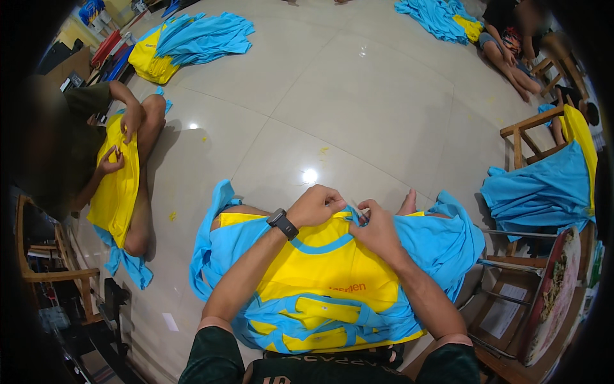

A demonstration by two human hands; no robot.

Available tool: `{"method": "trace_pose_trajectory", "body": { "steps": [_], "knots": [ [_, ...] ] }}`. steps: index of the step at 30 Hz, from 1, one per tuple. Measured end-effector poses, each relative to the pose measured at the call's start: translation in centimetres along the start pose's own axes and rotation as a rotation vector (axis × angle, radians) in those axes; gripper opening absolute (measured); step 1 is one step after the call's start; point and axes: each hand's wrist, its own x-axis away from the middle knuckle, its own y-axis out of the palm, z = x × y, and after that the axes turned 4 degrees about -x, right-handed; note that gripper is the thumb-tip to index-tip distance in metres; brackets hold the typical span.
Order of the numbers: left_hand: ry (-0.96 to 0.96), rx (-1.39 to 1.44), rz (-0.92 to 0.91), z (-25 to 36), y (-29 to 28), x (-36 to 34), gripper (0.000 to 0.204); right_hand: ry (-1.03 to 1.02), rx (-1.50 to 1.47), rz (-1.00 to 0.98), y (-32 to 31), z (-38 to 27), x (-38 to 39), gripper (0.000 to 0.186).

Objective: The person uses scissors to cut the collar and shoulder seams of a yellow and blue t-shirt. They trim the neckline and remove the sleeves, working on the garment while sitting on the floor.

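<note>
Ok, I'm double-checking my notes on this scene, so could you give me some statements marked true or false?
1. The left hand and right hand are at the yellow-and-blue garment. True.
2. The watch is on the right arm. False: the watch is on the left arm.
3. Blue and yellow cloth drapes over wooden furniture at right. True.
4. The floor is carpeted. False: the floor is pale, shiny tile.

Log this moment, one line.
left hand: at neckline | right hand: at neckline | grip: details unclear | yellow-and-blue shirt: across lap | co-worker, left: handling yellow garment
</note>
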Motion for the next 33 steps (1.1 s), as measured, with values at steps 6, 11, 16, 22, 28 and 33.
{"method": "trace_pose_trajectory", "body": {
  "steps": [6, 11, 16, 22, 28, 33],
  "knots": [
    [-0.039, 0.201, -0.009, -1.5, 0.1, 1.1, 0.028, 0.396, -0.496, -0.166, -2.3, 0.8, -0.7, 0.030],
    [-0.001, 0.280, -0.001, -1.4, 0.4, 1.6, 0.028, 0.630, -0.922, -0.289, -3.9, -0.5, -0.9, 0.021],
    [0.076, 0.202, 0.065, -0.7, 0.6, 1.8, 0.023, 0.657, -0.952, -0.273, -3.9, -1.1, -0.8, 0.020],
    [0.243, -0.049, 0.308, 1.2, 1.0, 2.8, 0.024, 0.574, -0.870, -0.289, -4.3, -0.9, -0.8, 0.025],
    [0.389, 0.046, 0.275, 2.2, 3.3, 3.7, 0.027, 0.522, -0.877, -0.327, -4.4, -1.2, -0.8, 0.032],
    [0.357, 0.160, 0.352, 1.5, 5.1, 3.2, 0.015, 0.543, -0.849, -0.299, -4.3, -1.4, -0.6, 0.036]
  ]
}}
